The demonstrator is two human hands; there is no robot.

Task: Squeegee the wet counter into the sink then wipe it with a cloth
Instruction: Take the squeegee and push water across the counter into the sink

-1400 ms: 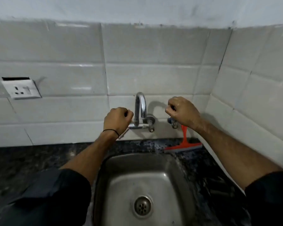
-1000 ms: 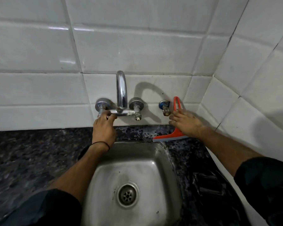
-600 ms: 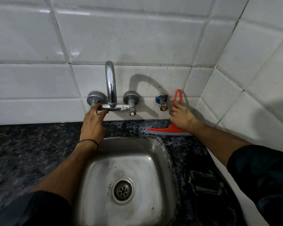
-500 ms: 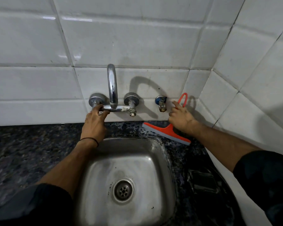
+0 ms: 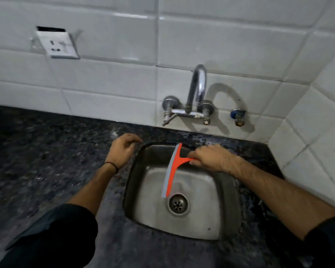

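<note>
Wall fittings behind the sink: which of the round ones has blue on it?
The small separate valve at the far right, nearest the corner, has the blue. The two chrome flanges of the tap are plain metal.

I'm seeing an orange squeegee [image 5: 172,169] with grey blade, black speckled counter [image 5: 46,161], white tiles [image 5: 114,45] at 12 o'clock.

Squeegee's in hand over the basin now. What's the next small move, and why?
Probably carry the squeegee, held in the right hand, left across the sink and set its blade on the counter beyond the left hand; its blade hangs over the basin, touching no counter.
</note>
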